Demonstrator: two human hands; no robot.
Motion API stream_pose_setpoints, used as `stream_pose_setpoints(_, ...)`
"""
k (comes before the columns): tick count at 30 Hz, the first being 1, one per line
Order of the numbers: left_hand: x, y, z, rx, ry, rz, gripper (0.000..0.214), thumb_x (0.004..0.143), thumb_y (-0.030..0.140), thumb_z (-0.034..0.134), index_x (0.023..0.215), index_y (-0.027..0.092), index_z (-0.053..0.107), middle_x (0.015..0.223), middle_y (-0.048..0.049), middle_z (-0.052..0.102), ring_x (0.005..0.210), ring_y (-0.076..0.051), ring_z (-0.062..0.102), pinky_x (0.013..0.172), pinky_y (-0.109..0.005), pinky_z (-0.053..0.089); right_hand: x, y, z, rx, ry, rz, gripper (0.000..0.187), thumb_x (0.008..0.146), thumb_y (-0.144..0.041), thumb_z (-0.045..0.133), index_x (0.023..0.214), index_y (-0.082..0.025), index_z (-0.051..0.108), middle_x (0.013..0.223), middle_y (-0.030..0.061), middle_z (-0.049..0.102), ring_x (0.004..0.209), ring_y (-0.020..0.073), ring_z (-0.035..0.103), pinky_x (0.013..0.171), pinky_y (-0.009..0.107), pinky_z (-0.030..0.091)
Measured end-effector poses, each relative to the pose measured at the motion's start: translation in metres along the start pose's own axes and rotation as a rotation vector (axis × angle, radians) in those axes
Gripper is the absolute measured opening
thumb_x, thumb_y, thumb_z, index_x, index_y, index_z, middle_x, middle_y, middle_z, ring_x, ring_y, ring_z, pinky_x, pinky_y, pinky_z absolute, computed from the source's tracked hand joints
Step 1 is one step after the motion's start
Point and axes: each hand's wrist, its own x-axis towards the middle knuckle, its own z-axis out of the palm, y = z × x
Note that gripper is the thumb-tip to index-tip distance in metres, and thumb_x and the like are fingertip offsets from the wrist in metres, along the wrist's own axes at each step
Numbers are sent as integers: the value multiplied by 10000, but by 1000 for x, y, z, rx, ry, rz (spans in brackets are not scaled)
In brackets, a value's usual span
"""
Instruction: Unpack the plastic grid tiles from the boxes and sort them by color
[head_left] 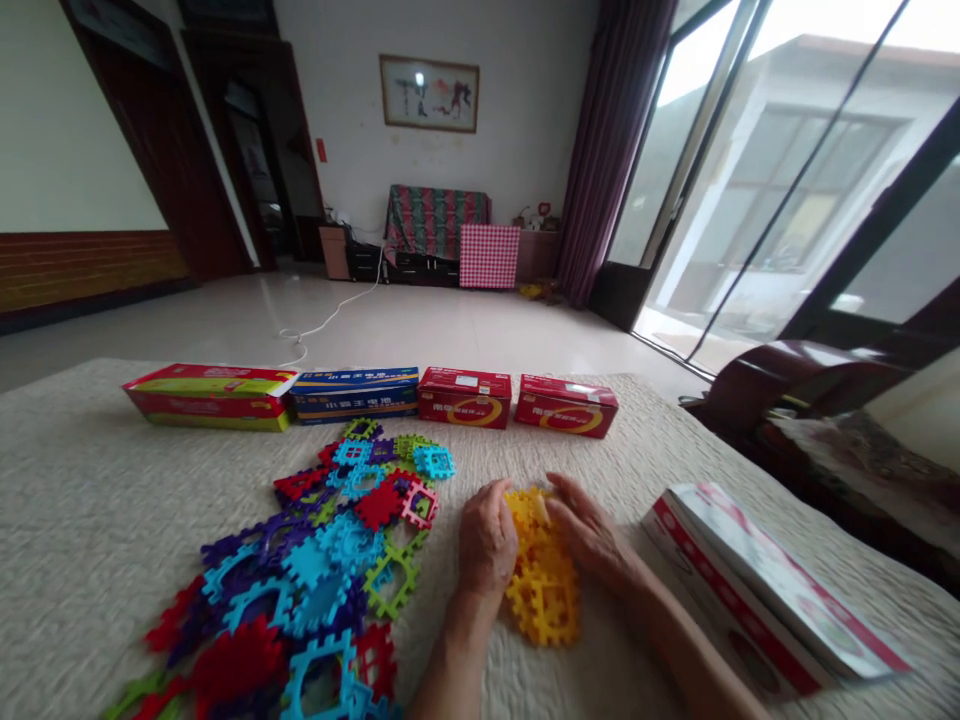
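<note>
Colourful pile [324, 562] beside yellow pieces [543, 592]

The left hand [487, 537] and right hand [590, 527] partly hide the yellow pieces [551, 605]; bottom edge cuts 2 forearms [459, 650] and the pile [319, 570].

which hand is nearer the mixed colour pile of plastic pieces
Left. The left hand is just right of the mixed colour pile, apart from it; the right hand is farther off to the right, beyond the yellow pieces.
</note>
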Motion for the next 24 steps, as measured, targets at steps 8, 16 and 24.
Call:
stream_pose_setpoints(8,-3,5,-2,12,-1,-25,380,882,95,357,1099,155,663,1079,-102,725,1024,-200,667,958,-342,512,-49,-16,20,-237,36,-200,511,839,-510,524,1255,-221,591,1393,121,541,1287,297,501,1048,491,413)
stream_pose_setpoints(16,0,4,-20,-61,-114,42,341,857,106,428,1091,155,671,1130,-84,711,1080,-182,641,1006,-315,485,-43,-9,21,-243,39,-241,465,852,-497,500,1203,-216,616,1338,123,586,1231,295,548,1001,487,451)
stream_pose_setpoints(24,-7,0,-20,-33,-20,19,406,876,68,332,1121,136,648,1159,-108,694,1109,-177,631,1015,-320,482,-47,-17,18,-136,39,-214,458,860,-416,506,1252,-190,574,1352,129,576,1234,275,547,1019,461,450)
